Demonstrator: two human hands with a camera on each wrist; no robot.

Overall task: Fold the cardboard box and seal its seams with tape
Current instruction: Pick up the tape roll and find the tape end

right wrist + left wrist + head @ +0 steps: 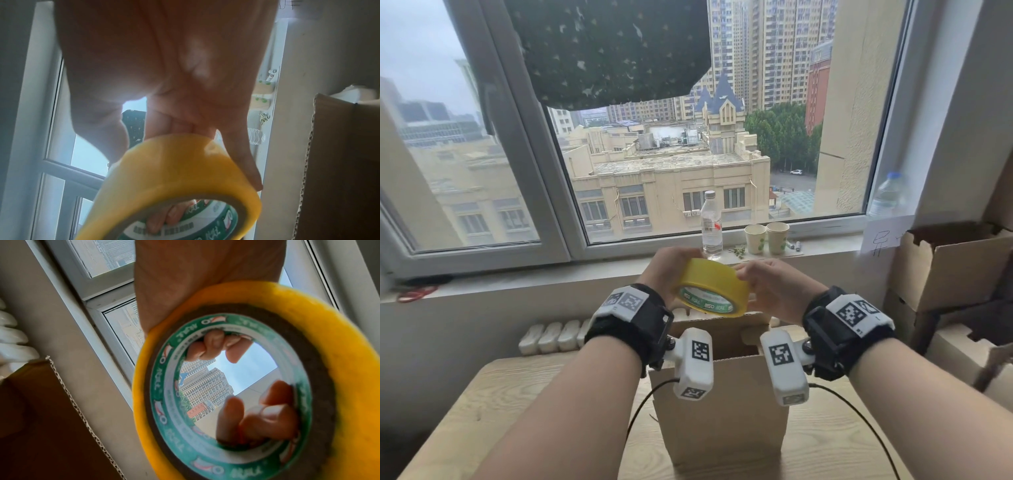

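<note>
Both hands hold a yellow tape roll [714, 286] with a green printed core in the air above the box. My left hand [674, 270] grips its left side; in the left wrist view, fingers [207, 345] hook through the core of the tape roll [236, 386]. My right hand [753, 274] lies over the roll's right side, and in the right wrist view its fingers [236, 146] curl over the yellow outer band [174, 170]. A brown cardboard box [722, 421] stands upright on the wooden table [500, 394] below my wrists, its top open. No loose tape end shows.
On the windowsill stand a water bottle [711, 226], two paper cups [767, 238] and, far right, another bottle [888, 195]. More cardboard boxes [955, 260] are stacked at the right. A white radiator [551, 337] sits behind the table. Red rubber bands [416, 294] lie on the sill, left.
</note>
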